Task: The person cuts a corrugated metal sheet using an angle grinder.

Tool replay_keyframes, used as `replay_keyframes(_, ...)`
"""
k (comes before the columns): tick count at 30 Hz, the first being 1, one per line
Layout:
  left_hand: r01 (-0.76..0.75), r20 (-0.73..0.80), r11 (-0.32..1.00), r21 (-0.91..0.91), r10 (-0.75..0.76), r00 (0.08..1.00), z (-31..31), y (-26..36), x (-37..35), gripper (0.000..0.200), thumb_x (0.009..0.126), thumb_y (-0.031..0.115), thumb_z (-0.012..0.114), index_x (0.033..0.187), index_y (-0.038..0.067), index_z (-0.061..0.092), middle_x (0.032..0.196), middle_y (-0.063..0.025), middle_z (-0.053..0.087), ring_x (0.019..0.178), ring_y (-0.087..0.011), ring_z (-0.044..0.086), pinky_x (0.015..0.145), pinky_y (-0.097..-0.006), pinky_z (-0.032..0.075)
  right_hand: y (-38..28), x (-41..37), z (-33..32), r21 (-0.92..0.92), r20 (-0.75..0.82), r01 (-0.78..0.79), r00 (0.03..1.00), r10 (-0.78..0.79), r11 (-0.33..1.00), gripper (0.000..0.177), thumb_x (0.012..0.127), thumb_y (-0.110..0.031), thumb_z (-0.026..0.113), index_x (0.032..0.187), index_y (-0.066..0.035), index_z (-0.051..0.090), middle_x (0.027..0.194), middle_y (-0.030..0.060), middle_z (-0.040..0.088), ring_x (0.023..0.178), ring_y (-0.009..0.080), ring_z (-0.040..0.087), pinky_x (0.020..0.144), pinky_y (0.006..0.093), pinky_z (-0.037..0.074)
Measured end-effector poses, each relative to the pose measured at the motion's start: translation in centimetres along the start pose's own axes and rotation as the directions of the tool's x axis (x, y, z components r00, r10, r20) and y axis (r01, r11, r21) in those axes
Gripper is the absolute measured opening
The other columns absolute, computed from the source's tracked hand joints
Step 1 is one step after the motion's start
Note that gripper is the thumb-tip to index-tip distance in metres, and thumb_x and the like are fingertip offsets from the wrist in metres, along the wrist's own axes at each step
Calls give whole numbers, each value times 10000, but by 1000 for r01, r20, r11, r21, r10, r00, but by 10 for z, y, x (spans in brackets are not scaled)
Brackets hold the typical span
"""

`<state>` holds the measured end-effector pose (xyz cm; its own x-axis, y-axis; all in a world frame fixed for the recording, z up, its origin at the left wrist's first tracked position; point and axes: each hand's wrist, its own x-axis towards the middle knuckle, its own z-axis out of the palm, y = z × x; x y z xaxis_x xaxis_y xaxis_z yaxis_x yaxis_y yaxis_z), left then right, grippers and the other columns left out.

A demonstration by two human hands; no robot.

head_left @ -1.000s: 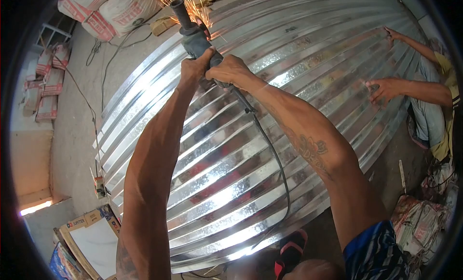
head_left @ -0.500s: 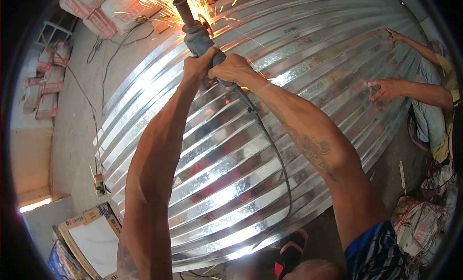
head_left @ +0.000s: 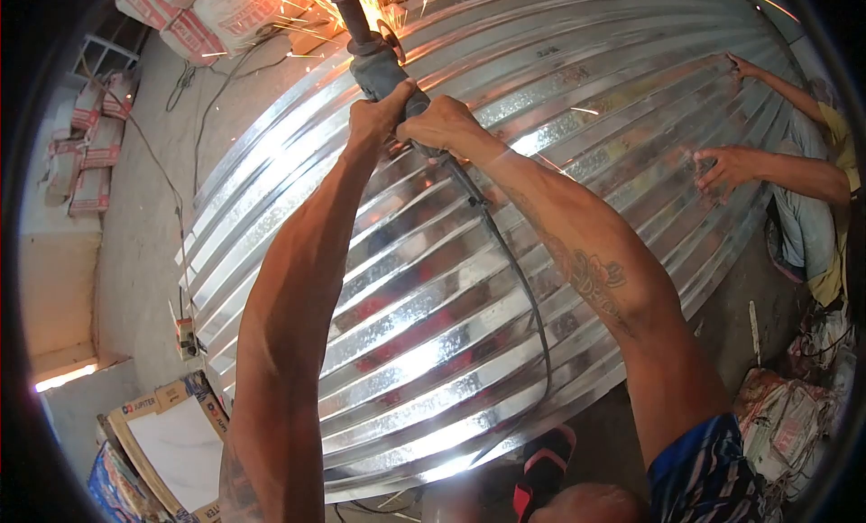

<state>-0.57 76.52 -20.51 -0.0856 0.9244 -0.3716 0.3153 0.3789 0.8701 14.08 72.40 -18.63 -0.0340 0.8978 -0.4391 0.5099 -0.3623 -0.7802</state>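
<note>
As orange sparks (head_left: 311, 13) are thrown, a dark-grey, cylindrical grinder (head_left: 379, 69) is gripped by the left hand (head_left: 374, 119) and right hand (head_left: 448, 126) near the far edge of a shiny, corrugated metal sheet (head_left: 433, 343).

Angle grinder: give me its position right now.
In the head view, the angle grinder is high, just left of centre, held by the left grip and right grip over the corrugated metal sheet, sparks beside its head.

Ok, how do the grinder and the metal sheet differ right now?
The grinder is dark and compact; the metal sheet is silvery, ridged and far larger. The grinder is gripped by the left hand and right hand; the metal sheet is spread out beneath them.
</note>
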Motion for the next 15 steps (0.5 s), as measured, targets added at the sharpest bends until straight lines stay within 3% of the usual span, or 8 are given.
replay_keyframes(7, 37, -22, 999, 8, -36, 999, 2, 0, 2, 714, 682, 585, 829, 884, -92, 724, 831, -171, 719, 698, -233, 684, 612, -367, 524, -6, -11, -4, 49, 26, -57, 998, 56, 997, 527, 586, -373, 804, 911, 35, 731, 917, 179, 736, 858, 252, 726, 729, 345, 580)
replay_keyframes(15, 57, -16, 998, -34, -57, 998, 3, 14, -20, 648, 704, 509, 848, 898, -95, 717, 845, -174, 719, 690, -229, 679, 588, -366, 523, -8, -16, -6, -27, -8, -53, 999, 52, 998, 507, 591, -361, 790, 906, 31, 725, 919, 175, 729, 848, 258, 720, 710, 348, 572)
